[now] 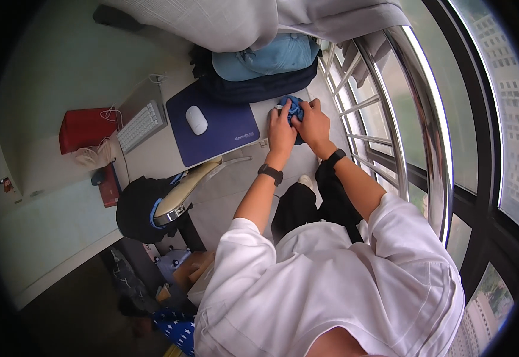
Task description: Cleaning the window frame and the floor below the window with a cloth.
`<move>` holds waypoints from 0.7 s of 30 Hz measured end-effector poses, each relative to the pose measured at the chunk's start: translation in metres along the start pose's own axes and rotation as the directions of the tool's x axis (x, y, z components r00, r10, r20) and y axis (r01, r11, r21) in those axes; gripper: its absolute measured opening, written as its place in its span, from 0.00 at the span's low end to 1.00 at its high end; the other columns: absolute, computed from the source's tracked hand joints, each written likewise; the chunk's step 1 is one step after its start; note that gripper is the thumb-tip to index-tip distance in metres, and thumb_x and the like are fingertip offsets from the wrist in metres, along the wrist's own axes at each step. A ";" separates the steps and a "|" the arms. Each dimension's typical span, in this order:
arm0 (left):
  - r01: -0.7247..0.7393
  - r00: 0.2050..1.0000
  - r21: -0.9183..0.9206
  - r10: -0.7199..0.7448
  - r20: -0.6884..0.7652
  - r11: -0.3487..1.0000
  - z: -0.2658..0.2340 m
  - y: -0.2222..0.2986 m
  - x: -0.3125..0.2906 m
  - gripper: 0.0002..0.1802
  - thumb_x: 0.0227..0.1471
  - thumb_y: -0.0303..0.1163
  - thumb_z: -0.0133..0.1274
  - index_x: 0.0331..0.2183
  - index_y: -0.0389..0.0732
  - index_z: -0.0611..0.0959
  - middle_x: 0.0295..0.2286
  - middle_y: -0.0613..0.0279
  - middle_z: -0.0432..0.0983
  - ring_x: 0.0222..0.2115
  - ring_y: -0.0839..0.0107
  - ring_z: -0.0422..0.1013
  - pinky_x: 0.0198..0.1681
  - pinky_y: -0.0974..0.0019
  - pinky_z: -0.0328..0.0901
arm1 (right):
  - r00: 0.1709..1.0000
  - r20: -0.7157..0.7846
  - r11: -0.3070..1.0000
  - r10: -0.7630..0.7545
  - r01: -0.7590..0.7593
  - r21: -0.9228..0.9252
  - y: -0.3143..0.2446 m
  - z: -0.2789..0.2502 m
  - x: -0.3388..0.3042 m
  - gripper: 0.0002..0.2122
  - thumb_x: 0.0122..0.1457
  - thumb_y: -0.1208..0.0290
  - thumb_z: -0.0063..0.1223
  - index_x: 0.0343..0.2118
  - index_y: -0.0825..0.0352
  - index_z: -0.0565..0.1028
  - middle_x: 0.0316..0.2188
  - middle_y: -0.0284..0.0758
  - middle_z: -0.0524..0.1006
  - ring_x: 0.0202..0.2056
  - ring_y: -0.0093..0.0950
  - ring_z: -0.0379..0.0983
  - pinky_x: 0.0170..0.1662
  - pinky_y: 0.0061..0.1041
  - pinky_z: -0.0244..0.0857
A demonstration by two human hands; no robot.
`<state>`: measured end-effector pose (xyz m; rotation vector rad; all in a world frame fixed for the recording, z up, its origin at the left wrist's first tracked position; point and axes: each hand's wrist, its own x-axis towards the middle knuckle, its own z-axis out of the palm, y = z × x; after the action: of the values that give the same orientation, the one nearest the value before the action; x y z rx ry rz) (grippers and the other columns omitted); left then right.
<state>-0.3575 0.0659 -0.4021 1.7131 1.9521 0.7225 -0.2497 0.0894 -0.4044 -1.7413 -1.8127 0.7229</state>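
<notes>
A crumpled blue cloth [294, 107] is bunched between my two hands, by the desk's right end. My left hand [281, 130] grips its left side with bent fingers. On the other side, my right hand [315, 126] is closed on it, with the thumb pressed into the folds. A darker part of the bundle hangs below between the hands. Much of it is hidden by my fingers, so its exact kind cannot be made out. Just beyond my hands sits a dark bag [253, 88] with a light blue cap [268, 58] on top.
On the desk lie a navy mouse pad [221, 134], a white mouse [196, 120], a white keyboard [142, 127] and a red box [81, 131]. A chair [182, 193] with dark clothing stands left. Metal railing [429, 113] and windows run along the right; grey fabric [331, 15] hangs ahead.
</notes>
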 end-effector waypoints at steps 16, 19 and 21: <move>0.258 0.965 0.119 -0.250 -0.076 0.959 -0.017 -0.025 -0.010 0.29 0.45 0.25 0.56 0.52 0.45 0.71 0.39 0.45 0.67 0.37 0.44 0.72 0.38 0.52 0.69 | 0.963 0.231 0.990 -0.137 0.142 -0.005 -0.030 0.027 0.010 0.16 0.46 0.64 0.59 0.38 0.64 0.76 0.35 0.41 0.71 0.29 0.43 0.75 0.33 0.39 0.71; 0.152 0.988 0.139 -0.151 -0.022 0.979 -0.014 -0.006 0.015 0.25 0.48 0.25 0.52 0.50 0.46 0.72 0.38 0.45 0.67 0.36 0.45 0.72 0.37 0.51 0.69 | 0.997 0.075 1.000 -0.020 0.020 -0.011 -0.020 0.020 0.024 0.15 0.47 0.63 0.59 0.37 0.65 0.77 0.37 0.42 0.72 0.29 0.44 0.75 0.34 0.38 0.71; 0.112 0.994 0.114 -0.111 -0.015 0.987 -0.003 -0.006 0.020 0.24 0.46 0.26 0.54 0.48 0.47 0.74 0.38 0.47 0.67 0.36 0.47 0.72 0.38 0.52 0.69 | 0.998 0.051 0.999 0.032 -0.031 -0.022 -0.020 0.004 0.025 0.16 0.47 0.63 0.58 0.37 0.66 0.77 0.36 0.42 0.72 0.29 0.45 0.75 0.33 0.39 0.70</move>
<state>-0.3665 0.0852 -0.4038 1.6512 2.1130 0.5888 -0.2677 0.1139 -0.3933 -1.7837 -1.8370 0.7702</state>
